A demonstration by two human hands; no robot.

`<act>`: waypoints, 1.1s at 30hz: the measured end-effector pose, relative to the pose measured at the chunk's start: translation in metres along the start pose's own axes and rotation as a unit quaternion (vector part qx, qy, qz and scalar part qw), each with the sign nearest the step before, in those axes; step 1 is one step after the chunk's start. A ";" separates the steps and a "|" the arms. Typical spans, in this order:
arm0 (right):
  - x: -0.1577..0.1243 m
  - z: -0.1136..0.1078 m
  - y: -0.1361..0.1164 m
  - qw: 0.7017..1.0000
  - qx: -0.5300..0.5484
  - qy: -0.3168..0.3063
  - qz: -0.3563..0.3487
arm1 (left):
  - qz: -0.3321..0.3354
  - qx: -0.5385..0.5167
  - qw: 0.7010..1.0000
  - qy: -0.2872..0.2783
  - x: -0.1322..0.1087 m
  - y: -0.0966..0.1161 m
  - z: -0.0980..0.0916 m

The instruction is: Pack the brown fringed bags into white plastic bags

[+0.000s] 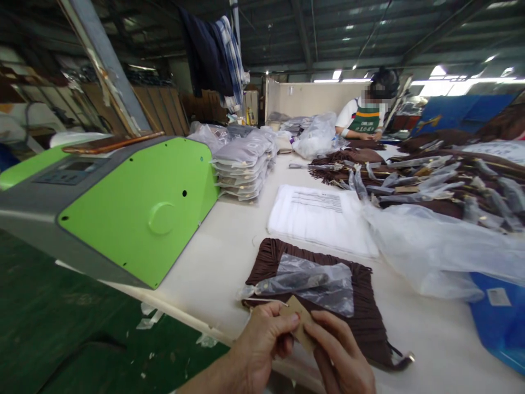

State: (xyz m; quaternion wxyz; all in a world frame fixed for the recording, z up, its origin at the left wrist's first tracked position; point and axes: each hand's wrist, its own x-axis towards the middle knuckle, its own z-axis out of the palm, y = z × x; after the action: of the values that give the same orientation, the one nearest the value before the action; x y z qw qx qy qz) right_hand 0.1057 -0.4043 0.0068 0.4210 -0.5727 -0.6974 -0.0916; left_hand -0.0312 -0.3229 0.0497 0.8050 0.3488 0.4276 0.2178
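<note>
Between my two hands is a small tan cardboard tag (303, 333), held above the near edge of the table. My left hand (262, 334) pinches its left side with thumb and fingers. On the right side, the fingers of my right hand (340, 350) close on the same tag. A thin white cord runs left from the tag's top. Just beyond my hands lies a dark brown fringed bag (365, 306), flat on the table. Across it rests a clear plastic wrap (315, 282) with something dark inside, hard to make out.
A green and grey machine (135, 213) stands at left. Behind it is a stack of bagged goods (241, 169). A pile of white plastic bags (320, 219) lies beyond the brown bag; brown fringed items (410, 175) heap at right. A co-worker (363, 117) stands at the far end.
</note>
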 end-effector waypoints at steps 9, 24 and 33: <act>0.033 -0.010 0.029 0.998 0.031 -0.040 -0.045 | 0.352 0.561 0.745 0.085 0.005 0.026 -0.022; 0.038 -0.018 0.030 0.987 0.041 -0.153 0.013 | 0.392 0.692 0.604 0.042 0.053 0.032 -0.023; 0.072 -0.008 0.046 0.979 0.096 -0.162 0.074 | 0.552 0.521 0.650 0.033 0.050 0.036 -0.038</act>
State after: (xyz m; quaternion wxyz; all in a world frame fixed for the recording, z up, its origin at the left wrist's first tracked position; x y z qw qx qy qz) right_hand 0.1501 -0.3419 0.0458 0.3612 -0.5868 -0.7175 0.1016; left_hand -0.0382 -0.2525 0.0350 0.2068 0.8753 0.2250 0.3747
